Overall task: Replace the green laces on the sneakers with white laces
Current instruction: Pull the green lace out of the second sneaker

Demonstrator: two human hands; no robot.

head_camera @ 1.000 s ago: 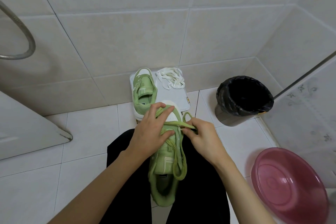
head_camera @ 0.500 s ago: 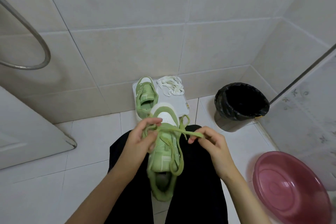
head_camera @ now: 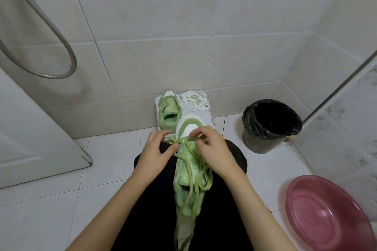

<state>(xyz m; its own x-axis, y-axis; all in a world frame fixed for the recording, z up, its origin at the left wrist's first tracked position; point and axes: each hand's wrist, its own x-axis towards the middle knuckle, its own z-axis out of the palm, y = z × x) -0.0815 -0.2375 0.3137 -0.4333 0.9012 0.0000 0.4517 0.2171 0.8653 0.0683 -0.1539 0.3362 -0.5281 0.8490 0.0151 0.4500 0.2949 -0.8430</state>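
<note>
Head view, nearest first: a green sneaker (head_camera: 188,162) lies along the person's lap on black trousers (head_camera: 151,206), heel toward the body and white toe pointing away. Its green lace (head_camera: 191,195) is loosened out of most eyelets, and the slack strands trail over the heel and down between the knees. The left hand (head_camera: 157,153) pinches the lace between thumb and forefinger at the left side of the toe-end eyelets. The right hand (head_camera: 213,149) curls its fingers over the crossing there and appears to pinch the same lace. Neither hand holds the shoe body, so I judge that a sharp tug could slide the sneaker off the lap. The dangling strands could also snag or knot as they are drawn through. Beyond the toe a white platform (head_camera: 206,118), perhaps a bathroom scale, sits on the floor against the wall. The second sneaker (head_camera: 168,112) stands along its left edge, and the bundled white laces (head_camera: 194,101) lie at its far right corner, untouched. A black-lined bin (head_camera: 271,122) stands near the right-hand wall corner, and a pink basin (head_camera: 330,216) is cut off at the lower right. The right fingertips are hidden, the heel is blurred, and the lace ends run out of frame. Whether the second sneaker is laced is too small to tell.
</note>
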